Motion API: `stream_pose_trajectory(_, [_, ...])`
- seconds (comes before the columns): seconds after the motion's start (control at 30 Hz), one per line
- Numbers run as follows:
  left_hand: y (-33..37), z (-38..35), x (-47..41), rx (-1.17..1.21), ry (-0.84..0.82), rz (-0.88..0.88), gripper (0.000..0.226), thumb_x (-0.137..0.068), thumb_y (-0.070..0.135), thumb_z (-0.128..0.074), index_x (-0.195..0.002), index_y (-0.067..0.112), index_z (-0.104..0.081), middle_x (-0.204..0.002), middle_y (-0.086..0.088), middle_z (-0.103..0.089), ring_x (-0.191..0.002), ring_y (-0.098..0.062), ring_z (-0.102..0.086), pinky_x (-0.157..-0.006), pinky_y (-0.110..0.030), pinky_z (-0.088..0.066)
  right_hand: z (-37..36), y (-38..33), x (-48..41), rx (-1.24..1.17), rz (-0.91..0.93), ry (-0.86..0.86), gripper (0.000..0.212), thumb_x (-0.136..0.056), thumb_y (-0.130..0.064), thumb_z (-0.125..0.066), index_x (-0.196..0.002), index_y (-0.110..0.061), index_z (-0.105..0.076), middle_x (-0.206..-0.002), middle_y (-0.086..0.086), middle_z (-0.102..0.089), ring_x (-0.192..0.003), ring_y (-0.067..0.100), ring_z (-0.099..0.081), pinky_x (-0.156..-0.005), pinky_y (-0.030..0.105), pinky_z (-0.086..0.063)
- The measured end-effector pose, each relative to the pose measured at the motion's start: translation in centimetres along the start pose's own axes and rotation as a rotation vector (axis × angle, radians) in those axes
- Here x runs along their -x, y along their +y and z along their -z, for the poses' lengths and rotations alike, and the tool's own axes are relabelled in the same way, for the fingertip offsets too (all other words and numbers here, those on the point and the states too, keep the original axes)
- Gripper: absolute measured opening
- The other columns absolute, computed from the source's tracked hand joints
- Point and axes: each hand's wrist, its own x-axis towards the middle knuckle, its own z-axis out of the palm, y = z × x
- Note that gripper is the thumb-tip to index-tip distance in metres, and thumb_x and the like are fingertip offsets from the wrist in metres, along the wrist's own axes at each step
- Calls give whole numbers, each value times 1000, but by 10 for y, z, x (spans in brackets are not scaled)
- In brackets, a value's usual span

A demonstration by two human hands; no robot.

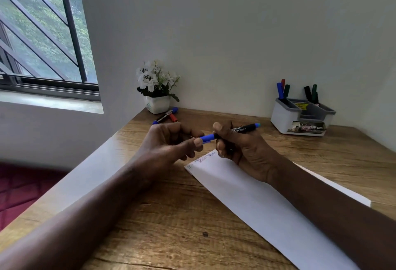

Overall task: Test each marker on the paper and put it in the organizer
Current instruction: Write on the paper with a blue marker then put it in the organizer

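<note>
My right hand (237, 152) grips the blue marker (246, 128) by its barrel, above the paper (257, 205) on the counter (171, 216). My left hand (169, 141) pinches its blue cap (207, 138) at the barrel's end. The organizer (282, 119) stands at the far right, holding other markers (279, 91).

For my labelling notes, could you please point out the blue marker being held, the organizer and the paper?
blue marker (245, 128): head view, on its black barrel.
organizer (280, 117): head view, on its white left wall.
paper (246, 201): head view, on a bare middle part.
</note>
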Motion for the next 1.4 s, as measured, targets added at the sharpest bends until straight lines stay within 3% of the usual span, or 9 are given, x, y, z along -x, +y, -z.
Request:
stream_pose_trajectory(0.23, [-7, 2, -1, 95, 7, 38, 19, -83, 18, -76, -98, 5, -76, -86, -14, -75, -66, -15, -62, -60, -29, -52, -7, 6, -2, -84, -58, 4, 11, -79, -23, -75, -74, -13, -71, -61, 6, -63, -54, 13, -57, -60, 25, -48])
stream_pose_trajectory(0.47, [-7, 2, -7, 76, 58, 6, 27, -85, 24, -76, -102, 4, -74, -89, -10, -76, -72, -15, -64, -64, -29, -51, -13, 2, -4, -52, -34, 38, 18, -97, -22, -62, -93, -7, -71, -63, 4, -67, -56, 12, -61, -60, 24, -51])
stream_pose_trajectory(0.57, [-7, 0, -11, -240, 148, -106, 18, -91, 33, -74, -102, 19, -72, -88, 3, -77, -79, -8, -70, -69, -30, -55, -5, -6, -5, 5, 28, 75, 29, -102, -29, -53, -98, -9, -74, -72, 7, -71, -63, 17, -57, -61, 26, -47])
stream_pose_trajectory(0.67, [-11, 2, -8, -698, 200, -158, 33, -89, 56, -67, -112, 33, -66, -106, 16, -72, -101, 0, -65, -83, -31, -54, 12, -13, -8, -5, 139, 82, 43, -103, -43, -48, -111, -10, -74, -91, 13, -74, -72, 18, -58, -66, 28, -47])
stream_pose_trajectory(0.83, [-14, 1, -11, -999, 52, 119, 78, -85, 80, -45, -146, 32, -39, -157, 3, -39, -145, -20, -37, -120, -48, -25, 38, -23, -15, -75, 119, 166, 66, -95, -60, -45, -132, -9, -65, -118, 15, -72, -84, 15, -65, -68, 27, -48])
stream_pose_trajectory(1.03, [-16, -6, -14, -1160, -20, 270, 114, -84, 88, -32, -163, 10, -5, -171, -10, -1, -158, -24, 2, -126, -54, 3, 60, -6, -21, 278, 120, 515, 26, -104, -14, -54, -123, -16, -72, -105, 7, -77, -80, 3, -68, -60, 13, -50])
stream_pose_trajectory(1.2, [-21, -6, -25, -1197, -143, 347, 109, -85, 88, -23, -162, 11, -16, -171, -11, -9, -157, -28, -8, -126, -57, -2, 76, -1, -20, 401, 224, 623, 41, -98, -1, -61, -131, -26, -62, -99, 0, -79, -85, 13, -76, -72, 24, -58])
stream_pose_trajectory(1.3, [-25, -4, -30, -1224, -186, 346, 110, -83, 89, -20, -162, 12, -16, -170, -11, -11, -157, -28, -10, -126, -55, -7, 90, -6, -26, 307, 292, 705, 59, -95, -2, -68, -145, -28, -50, -112, 3, -77, -97, 10, -74, -82, 30, -58])
stream_pose_trajectory(1.4, [-29, -1, -34, -1245, -213, 326, 112, -82, 90, -19, -162, 12, -15, -171, -11, -10, -157, -27, -9, -126, -54, -8, 107, -22, -31, 368, 346, 854, 37, -93, -7, -72, -129, -12, -64, -115, 6, -76, -99, 12, -72, -87, 30, -58])
